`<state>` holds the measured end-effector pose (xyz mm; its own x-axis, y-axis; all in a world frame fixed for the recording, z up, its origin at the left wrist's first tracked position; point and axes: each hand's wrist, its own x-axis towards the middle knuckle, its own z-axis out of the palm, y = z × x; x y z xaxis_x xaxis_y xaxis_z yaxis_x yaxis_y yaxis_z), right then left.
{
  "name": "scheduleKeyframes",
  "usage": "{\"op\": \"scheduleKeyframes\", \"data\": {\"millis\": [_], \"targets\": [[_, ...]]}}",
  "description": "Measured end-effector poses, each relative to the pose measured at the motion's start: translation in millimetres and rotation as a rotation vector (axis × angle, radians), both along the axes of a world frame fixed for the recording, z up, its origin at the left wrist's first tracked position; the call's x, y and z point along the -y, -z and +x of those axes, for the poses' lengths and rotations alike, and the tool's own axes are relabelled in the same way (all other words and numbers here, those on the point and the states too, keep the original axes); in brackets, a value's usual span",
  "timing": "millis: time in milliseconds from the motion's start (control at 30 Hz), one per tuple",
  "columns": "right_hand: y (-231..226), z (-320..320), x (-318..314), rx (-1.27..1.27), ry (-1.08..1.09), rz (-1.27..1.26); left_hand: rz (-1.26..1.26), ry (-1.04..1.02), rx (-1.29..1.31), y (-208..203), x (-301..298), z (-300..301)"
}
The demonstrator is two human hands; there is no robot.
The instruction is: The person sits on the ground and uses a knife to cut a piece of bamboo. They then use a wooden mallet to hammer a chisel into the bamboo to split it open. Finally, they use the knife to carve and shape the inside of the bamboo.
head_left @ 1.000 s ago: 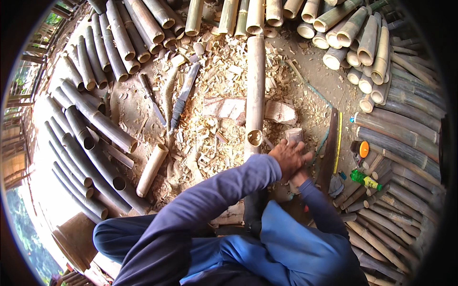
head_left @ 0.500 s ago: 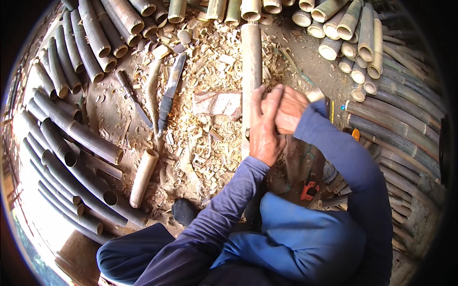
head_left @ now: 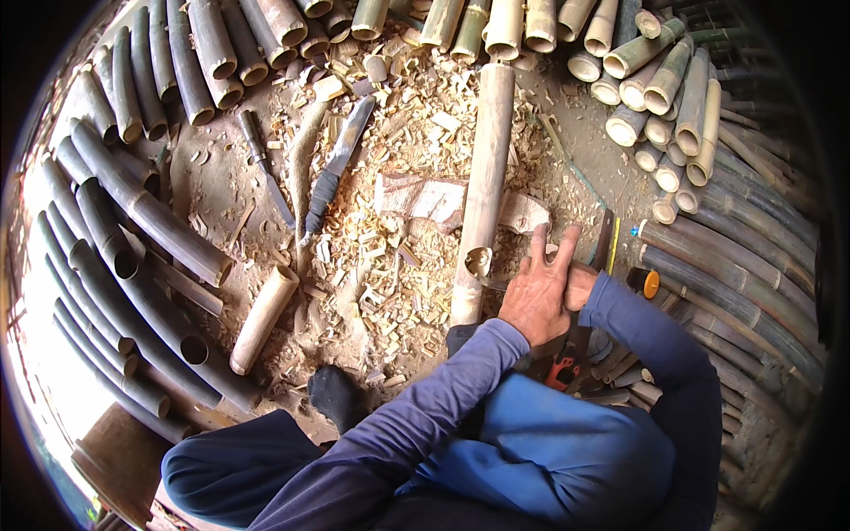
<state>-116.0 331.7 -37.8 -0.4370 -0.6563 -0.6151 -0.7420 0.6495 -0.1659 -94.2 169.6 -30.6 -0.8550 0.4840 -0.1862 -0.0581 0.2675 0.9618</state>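
A: How many hands to log?
B: Count two. Find left hand point(head_left: 537, 301) lying over right hand point(head_left: 581, 285), with two fingers stretched straight. Cannot tell whether gripping anything with either; too much hidden underneath.
A: And close by?
B: Note one thin metal tool point(head_left: 494, 283) jutting from beneath the left hand, leftward to one opening in one long bamboo tube point(head_left: 491, 150). Just left of that hand, stretching away beyond it. Ahead of both hands, under the tube: one wood block point(head_left: 416, 200).
A: Farther out?
B: Well left of the hands: two knives point(head_left: 341, 157), one short tube point(head_left: 266, 320). Just beside the right hand: one red-handled saw point(head_left: 561, 372).
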Motion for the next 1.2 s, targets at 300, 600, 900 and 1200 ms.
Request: {"op": "scheduleKeyframes", "data": {"millis": [300,600,900,1200], "targets": [[39.4,102.4,42.1,0.500,1.177,-0.393,-0.099,0.761,0.053,14.4,39.9,-21.5],[-0.8,92.5,123.9,1.074,2.293,-1.298,0.213,-0.339,-0.065,-7.1,127.9,-32.9],[46.0,93.0,-30.9,-0.376,1.490,-0.621,-1.239,-0.831,0.069,124.6,327.7,111.3],[128.8,114.9,-126.2,-0.591,1.435,-0.222,0.172,-0.501,0.340,6.7,249.8,49.4]]}}
